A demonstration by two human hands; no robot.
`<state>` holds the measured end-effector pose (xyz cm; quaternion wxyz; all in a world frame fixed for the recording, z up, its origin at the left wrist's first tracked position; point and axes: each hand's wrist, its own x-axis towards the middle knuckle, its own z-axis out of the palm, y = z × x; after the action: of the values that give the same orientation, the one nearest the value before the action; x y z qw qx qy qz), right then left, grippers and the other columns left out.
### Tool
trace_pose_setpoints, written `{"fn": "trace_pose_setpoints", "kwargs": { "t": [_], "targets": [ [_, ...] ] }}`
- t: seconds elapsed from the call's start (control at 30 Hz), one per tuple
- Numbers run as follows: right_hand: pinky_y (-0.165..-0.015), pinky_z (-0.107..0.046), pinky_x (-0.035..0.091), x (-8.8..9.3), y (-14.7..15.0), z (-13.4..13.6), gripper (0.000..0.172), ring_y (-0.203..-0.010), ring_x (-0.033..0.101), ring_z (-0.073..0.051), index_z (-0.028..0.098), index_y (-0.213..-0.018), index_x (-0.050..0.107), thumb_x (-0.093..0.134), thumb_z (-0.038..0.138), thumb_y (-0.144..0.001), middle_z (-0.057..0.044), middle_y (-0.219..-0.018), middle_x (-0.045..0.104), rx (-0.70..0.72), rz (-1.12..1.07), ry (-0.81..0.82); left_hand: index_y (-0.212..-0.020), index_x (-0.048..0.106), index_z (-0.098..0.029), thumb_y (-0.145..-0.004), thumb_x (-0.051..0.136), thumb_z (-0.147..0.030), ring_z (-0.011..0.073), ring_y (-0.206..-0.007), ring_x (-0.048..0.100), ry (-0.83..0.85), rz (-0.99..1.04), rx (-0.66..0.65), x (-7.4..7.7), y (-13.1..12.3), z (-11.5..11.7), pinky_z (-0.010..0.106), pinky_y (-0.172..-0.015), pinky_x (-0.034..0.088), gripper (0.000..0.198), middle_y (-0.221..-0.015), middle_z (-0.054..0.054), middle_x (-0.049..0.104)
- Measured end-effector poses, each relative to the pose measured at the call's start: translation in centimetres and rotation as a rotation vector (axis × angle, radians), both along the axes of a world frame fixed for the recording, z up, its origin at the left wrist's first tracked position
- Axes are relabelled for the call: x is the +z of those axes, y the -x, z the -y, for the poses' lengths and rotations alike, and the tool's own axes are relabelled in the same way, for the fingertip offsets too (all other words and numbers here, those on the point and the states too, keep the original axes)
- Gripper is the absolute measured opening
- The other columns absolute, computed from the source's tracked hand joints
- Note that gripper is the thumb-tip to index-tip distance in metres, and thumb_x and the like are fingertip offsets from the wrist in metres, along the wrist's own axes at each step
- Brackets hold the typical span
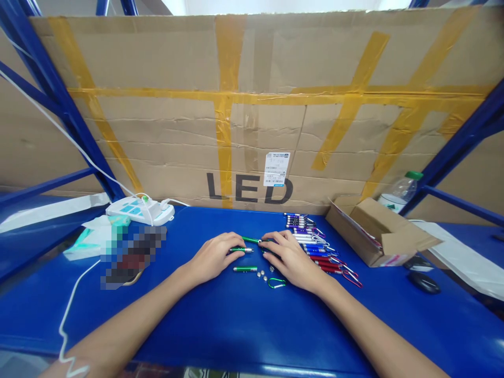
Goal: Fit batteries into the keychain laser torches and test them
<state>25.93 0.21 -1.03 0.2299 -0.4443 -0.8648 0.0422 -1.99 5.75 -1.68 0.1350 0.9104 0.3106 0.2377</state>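
Observation:
My left hand (214, 255) rests on the blue table (244, 320), fingers curled around a small green metal flashlight part (241, 250). My right hand (289, 257) lies just to its right, fingertips pinching the end of a thin green tube (251, 240). Between the hands lie another green flashlight body (244, 269), a few small silver button cells (262, 273) and a green carabiner clip (276, 283). A row of finished mini flashlights (315, 244) in purple, blue, silver and red lies right of my right hand.
An open cardboard box (378, 231) and a plastic bottle (399, 191) stand at the right, with a black mouse (424, 282) near them. A white power strip (140, 210) and its cable sit at the left beside a blurred-out object. A taped cardboard wall marked LED backs the table.

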Motion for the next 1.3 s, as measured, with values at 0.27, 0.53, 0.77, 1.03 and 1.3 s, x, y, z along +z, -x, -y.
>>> {"fn": "trace_pose_setpoints", "kwargs": {
  "t": [0.27, 0.53, 0.77, 1.03, 1.3],
  "targets": [
    [-0.109, -0.054, 0.052, -0.5, -0.2, -0.4, 0.033, -0.121, 0.057, -0.031, 0.024, -0.14, 0.069, 0.053, 0.032, -0.112, -0.013, -0.139, 0.069, -0.048, -0.015, -0.028, -0.123, 0.074, -0.026, -0.109, 0.061, -0.036, 0.0253, -0.123, 0.07, 0.021, -0.025, 0.029, 0.3, -0.1, 0.2, 0.041, -0.107, 0.056, 0.021, -0.133, 0.005, 0.074],
    [-0.104, -0.049, 0.05, 0.6, 0.6, 0.5, 0.025, -0.115, 0.058, -0.029, 0.025, -0.131, 0.069, 0.053, 0.032, -0.113, -0.01, -0.127, 0.071, 0.016, -0.109, 0.038, -0.12, 0.073, -0.024, -0.109, 0.063, -0.034, 0.0224, -0.108, 0.072, -0.02, 0.025, -0.011, 0.5, -0.3, 0.7, 0.034, -0.094, 0.056, 0.018, -0.116, 0.005, 0.074],
    [-0.097, -0.046, 0.046, 0.7, 1.6, 1.1, 0.022, -0.103, 0.059, -0.027, 0.025, -0.124, 0.066, 0.05, 0.038, -0.115, -0.007, -0.111, 0.073, 0.038, -0.132, 0.102, -0.123, 0.071, -0.022, -0.111, 0.06, -0.034, 0.0218, -0.105, 0.07, -0.093, 0.123, -0.078, 0.6, -0.7, 1.2, 0.034, -0.094, 0.055, 0.02, -0.116, 0.006, 0.073],
    [-0.087, -0.037, 0.044, 1.1, 2.1, 1.1, 0.024, -0.09, 0.059, -0.022, 0.024, -0.099, 0.059, 0.048, 0.038, -0.115, -0.001, -0.094, 0.067, 0.005, -0.353, 0.259, -0.122, 0.07, -0.02, -0.111, 0.061, -0.033, 0.0201, -0.097, 0.068, -0.135, 0.169, -0.075, 1.2, -1.0, 1.7, 0.031, -0.084, 0.053, 0.019, -0.108, 0.005, 0.074],
    [-0.08, -0.033, 0.042, 0.9, 1.7, 0.8, 0.024, -0.085, 0.058, -0.02, 0.024, -0.098, 0.061, 0.05, 0.038, -0.114, 0.0, -0.089, 0.064, 0.037, -0.434, 0.336, -0.122, 0.074, -0.021, -0.113, 0.055, -0.039, 0.0202, -0.097, 0.073, -0.195, 0.124, -0.089, 1.2, -0.8, 1.5, 0.034, -0.091, 0.056, 0.027, -0.113, 0.006, 0.081]
  ]
}}
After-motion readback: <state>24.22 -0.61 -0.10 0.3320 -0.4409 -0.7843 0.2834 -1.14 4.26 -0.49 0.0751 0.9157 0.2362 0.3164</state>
